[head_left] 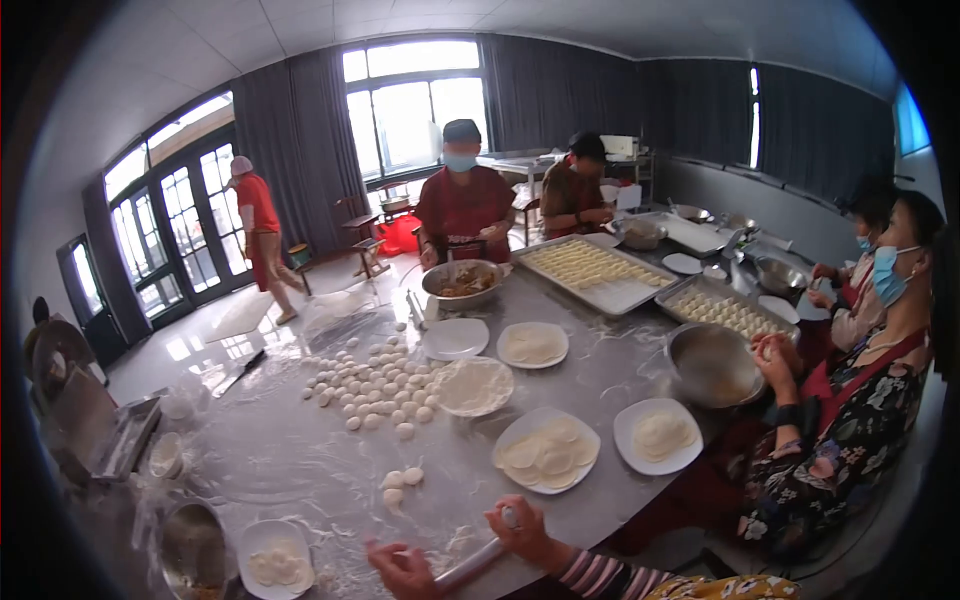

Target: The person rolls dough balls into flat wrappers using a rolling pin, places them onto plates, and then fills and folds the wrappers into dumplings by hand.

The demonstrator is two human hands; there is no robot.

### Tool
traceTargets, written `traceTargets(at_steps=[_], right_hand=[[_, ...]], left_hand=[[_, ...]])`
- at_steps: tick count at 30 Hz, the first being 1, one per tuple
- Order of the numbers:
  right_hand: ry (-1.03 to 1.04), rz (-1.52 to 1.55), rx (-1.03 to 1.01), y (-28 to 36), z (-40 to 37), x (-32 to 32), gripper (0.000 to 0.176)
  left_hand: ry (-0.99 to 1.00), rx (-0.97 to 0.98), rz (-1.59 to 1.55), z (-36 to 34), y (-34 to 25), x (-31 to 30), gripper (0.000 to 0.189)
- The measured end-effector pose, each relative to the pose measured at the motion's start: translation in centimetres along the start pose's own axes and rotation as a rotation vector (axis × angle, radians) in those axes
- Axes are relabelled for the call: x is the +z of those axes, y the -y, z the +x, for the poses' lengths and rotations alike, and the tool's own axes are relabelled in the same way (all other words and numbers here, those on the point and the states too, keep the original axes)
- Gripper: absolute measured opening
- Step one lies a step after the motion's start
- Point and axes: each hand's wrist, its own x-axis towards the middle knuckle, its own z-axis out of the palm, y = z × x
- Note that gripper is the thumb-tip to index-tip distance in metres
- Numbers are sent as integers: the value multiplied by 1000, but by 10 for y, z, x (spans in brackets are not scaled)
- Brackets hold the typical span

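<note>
At the bottom edge my right hand (525,535) is closed around the upper end of a pale rolling pin (468,566), which slants down to the left. A small pale spot shows at its fingers. My left hand (402,570) is beside the pin's lower end, blurred and partly cut off, so its grip is unclear. Just above it lie several small dough pieces (394,480) on the floured table (330,470). A plate of round wrappers (547,450) is beyond my right hand. Another plate with wrappers (276,562) lies to the left.
Further up are a pile of dough pieces (385,385), a flour plate (473,387), a bowl of filling (462,284) and trays of dumplings (595,272). Several people stand around the table; one at right holds both hands (775,360) near a metal bowl (712,365). Another person (262,225) walks behind.
</note>
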Motion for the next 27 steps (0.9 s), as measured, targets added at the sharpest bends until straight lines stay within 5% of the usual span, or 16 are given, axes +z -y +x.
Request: traceTargets(at_steps=[2, 3, 4, 6, 8, 9, 12, 27], right_hand=[[10, -197, -152, 3, 3, -4, 24], [-14, -23, 37, 1, -2, 0, 24], [37, -192, -172, 4, 6, -8, 24], [39, -17, 57, 4, -6, -3, 25], [21, 38, 80, 7, -8, 0, 25], [-11, 86, 83, 5, -3, 2, 26], [24, 2, 14, 18, 12, -8, 27], [13, 232, 293, 17, 12, -11, 24]], left_hand=[[-93, -95, -142, 0, -15, -9, 24], [-80, -100, -156, 1, 1, -12, 24], [-110, -135, -290, 3, -14, -15, 25], [-140, -213, -358, -2, -28, -18, 31], [-306, -50, -338, 5, -17, -13, 35], [-353, -52, -391, 7, 27, -3, 62], [-237, -126, -410, 8, 15, -11, 70], [-258, -132, -453, 5, 13, -10, 62]])
